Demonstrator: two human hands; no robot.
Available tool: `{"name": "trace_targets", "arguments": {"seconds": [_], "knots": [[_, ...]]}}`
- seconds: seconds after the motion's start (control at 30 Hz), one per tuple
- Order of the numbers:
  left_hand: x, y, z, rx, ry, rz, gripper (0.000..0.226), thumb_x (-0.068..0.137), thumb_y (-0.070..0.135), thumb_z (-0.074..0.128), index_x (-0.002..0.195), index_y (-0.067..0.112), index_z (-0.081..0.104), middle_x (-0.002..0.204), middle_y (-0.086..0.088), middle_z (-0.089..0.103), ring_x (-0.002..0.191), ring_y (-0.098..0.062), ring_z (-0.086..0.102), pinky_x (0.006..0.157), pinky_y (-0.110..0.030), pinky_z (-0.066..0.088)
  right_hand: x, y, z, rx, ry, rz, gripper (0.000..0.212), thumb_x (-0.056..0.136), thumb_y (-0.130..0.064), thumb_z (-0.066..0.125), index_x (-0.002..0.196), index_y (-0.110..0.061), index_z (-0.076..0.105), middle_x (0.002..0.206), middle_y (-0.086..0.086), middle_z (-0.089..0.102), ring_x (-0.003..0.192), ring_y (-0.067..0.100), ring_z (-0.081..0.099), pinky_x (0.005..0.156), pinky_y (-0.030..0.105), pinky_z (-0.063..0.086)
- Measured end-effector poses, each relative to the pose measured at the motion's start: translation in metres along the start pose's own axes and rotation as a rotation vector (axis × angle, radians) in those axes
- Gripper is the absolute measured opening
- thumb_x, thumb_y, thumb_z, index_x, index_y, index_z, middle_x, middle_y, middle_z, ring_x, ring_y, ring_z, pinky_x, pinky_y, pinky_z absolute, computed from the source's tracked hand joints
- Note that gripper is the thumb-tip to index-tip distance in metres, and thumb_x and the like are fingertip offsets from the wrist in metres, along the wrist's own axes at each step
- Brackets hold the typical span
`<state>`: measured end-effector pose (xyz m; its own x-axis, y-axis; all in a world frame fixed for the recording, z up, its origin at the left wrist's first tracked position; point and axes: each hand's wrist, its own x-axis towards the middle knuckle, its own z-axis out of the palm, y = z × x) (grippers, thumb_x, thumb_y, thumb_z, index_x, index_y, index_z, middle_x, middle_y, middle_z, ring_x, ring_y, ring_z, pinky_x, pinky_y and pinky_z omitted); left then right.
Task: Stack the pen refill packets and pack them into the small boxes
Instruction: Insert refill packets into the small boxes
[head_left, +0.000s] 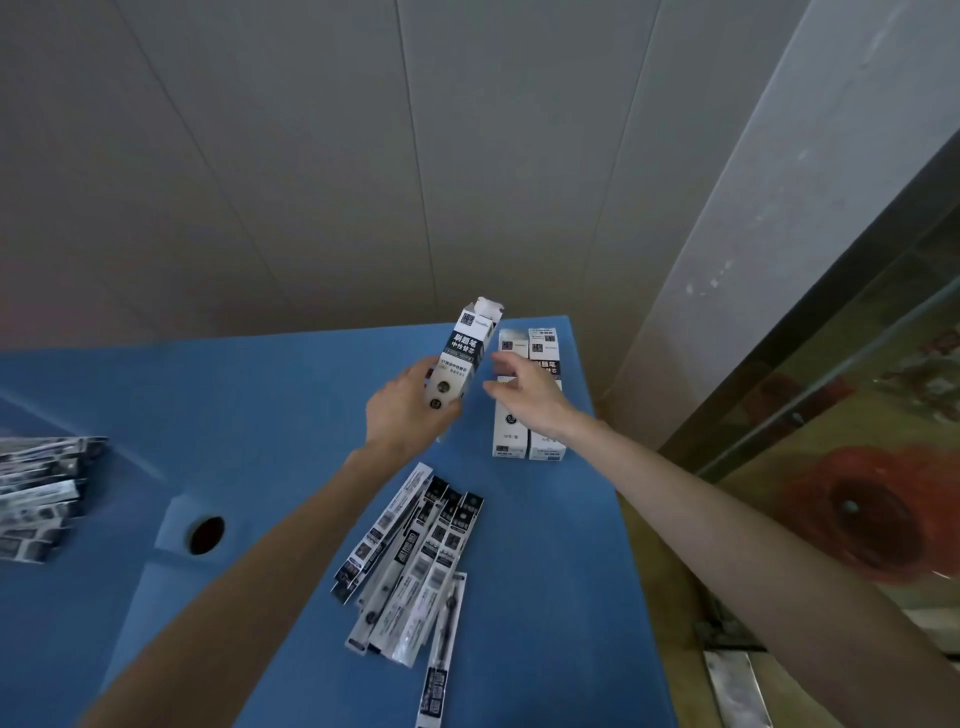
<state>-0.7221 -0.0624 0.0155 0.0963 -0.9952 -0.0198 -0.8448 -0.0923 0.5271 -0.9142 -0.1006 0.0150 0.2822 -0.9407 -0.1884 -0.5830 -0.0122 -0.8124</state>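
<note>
A small white-and-black box (466, 358) is held tilted above the blue table, its top flap open; two like boxes (529, 395) lie side by side just right of it. Loose refill packets (415, 558) fan out nearer; another heap of packets (39, 496) lies far left.

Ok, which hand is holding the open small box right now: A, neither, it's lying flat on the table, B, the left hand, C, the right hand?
B: the left hand grips the open box, lifted and tilted, while the right hand reaches nearby, empty.
</note>
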Motion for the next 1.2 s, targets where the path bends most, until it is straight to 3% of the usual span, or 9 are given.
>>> {"name": "trace_targets", "arguments": {"seconds": [0.07, 0.2, 0.37, 0.5, 0.63, 0.77, 0.9, 1.03, 1.2], "knots": [[0.011, 0.0, 0.009, -0.005, -0.059, -0.092, 0.054, 0.087, 0.048, 0.069, 0.135, 0.028, 0.054, 0.119, 0.006, 0.07, 0.104, -0.021, 0.067, 0.077, -0.034, 0.051, 0.004, 0.006, 0.005, 0.071, 0.055, 0.04, 0.044, 0.103, -0.025, 0.058, 0.146, -0.014, 0.052, 0.139, 0.004, 0.061, 0.109, 0.02, 0.067, 0.096, 0.039, 0.055], [0.019, 0.001, 0.032, 0.013, -0.157, -0.155, 0.06, 0.089, 0.053, 0.068, 0.137, 0.021, 0.051, 0.122, 0.0, 0.068, 0.109, -0.026, 0.065, 0.08, -0.034, 0.049, 0.007, 0.02, 0.005, 0.073, 0.073, 0.052, 0.03, 0.104, -0.023, 0.056, 0.133, -0.016, 0.062, 0.124, 0.001, 0.068, 0.083, 0.016, 0.071, 0.067, 0.027, 0.055], [0.014, 0.004, 0.042, -0.119, -0.226, -0.147, 0.073, 0.09, 0.067, 0.061, 0.143, 0.019, 0.049, 0.138, 0.002, 0.061, 0.121, -0.022, 0.061, 0.095, -0.039, 0.051, 0.002, 0.034, 0.007, 0.017, 0.081, 0.01, 0.024, 0.102, -0.02, 0.06, 0.123, -0.017, 0.069, 0.115, -0.004, 0.072, 0.095, 0.011, 0.068, 0.089, 0.04, 0.059], [-0.016, -0.013, 0.024, -0.004, -0.157, -0.138, 0.079, 0.09, 0.071, 0.055, 0.149, 0.02, 0.041, 0.152, 0.003, 0.048, 0.129, -0.02, 0.056, 0.1, -0.043, 0.05, -0.011, 0.035, 0.012, 0.01, 0.148, -0.051, 0.019, 0.101, -0.022, 0.061, 0.116, -0.024, 0.072, 0.104, -0.011, 0.074, 0.08, 0.007, 0.067, 0.079, 0.039, 0.06], [-0.08, -0.026, 0.016, 0.153, -0.284, -0.184, 0.111, 0.079, 0.086, 0.052, 0.157, 0.013, 0.021, 0.165, -0.006, 0.02, 0.15, -0.029, 0.027, 0.115, -0.052, 0.033, -0.038, 0.045, 0.024, 0.011, 0.215, -0.143, 0.018, 0.101, -0.02, 0.059, 0.11, -0.025, 0.074, 0.087, -0.016, 0.074, 0.051, 0.006, 0.054, 0.054, 0.03, 0.047], [-0.125, -0.045, 0.026, 0.336, -0.33, -0.134, 0.12, 0.068, 0.092, 0.055, 0.154, 0.014, 0.023, 0.159, -0.005, 0.023, 0.147, -0.027, 0.026, 0.116, -0.047, 0.029, -0.072, 0.051, 0.043, -0.13, 0.155, -0.252, 0.016, 0.1, -0.019, 0.062, 0.109, -0.022, 0.075, 0.086, -0.021, 0.071, 0.057, -0.003, 0.058, 0.06, 0.014, 0.04], [-0.135, -0.048, 0.033, 0.347, -0.272, -0.125, 0.117, 0.059, 0.089, 0.067, 0.147, 0.019, 0.035, 0.147, -0.003, 0.032, 0.138, -0.027, 0.033, 0.111, -0.043, 0.036, -0.109, 0.056, 0.067, -0.283, 0.025, -0.25, 0.011, 0.096, -0.026, 0.066, 0.106, -0.022, 0.067, 0.082, -0.02, 0.066, 0.058, 0.0, 0.055, 0.063, 0.023, 0.041], [-0.136, -0.051, 0.029, 0.221, -0.273, -0.146, 0.09, 0.071, 0.062, 0.079, 0.143, 0.022, 0.043, 0.138, -0.002, 0.04, 0.132, -0.023, 0.041, 0.095, -0.042, 0.05, -0.14, 0.058, 0.082, -0.385, -0.145, -0.164, 0.033, 0.092, -0.054, 0.065, 0.106, -0.025, 0.058, 0.076, -0.015, 0.06, 0.067, 0.006, 0.057, 0.065, 0.027, 0.045], [-0.132, -0.053, 0.023, 0.201, -0.289, -0.201, 0.078, 0.078, 0.044, 0.08, 0.141, 0.015, 0.044, 0.134, -0.003, 0.053, 0.125, -0.027, 0.054, 0.093, -0.04, 0.048, -0.154, 0.043, 0.101, -0.626, -0.212, -0.132, 0.076, 0.074, -0.087, 0.059, 0.108, -0.02, 0.056, 0.094, -0.007, 0.061, 0.084, 0.019, 0.062, 0.072, 0.036, 0.044]]}}
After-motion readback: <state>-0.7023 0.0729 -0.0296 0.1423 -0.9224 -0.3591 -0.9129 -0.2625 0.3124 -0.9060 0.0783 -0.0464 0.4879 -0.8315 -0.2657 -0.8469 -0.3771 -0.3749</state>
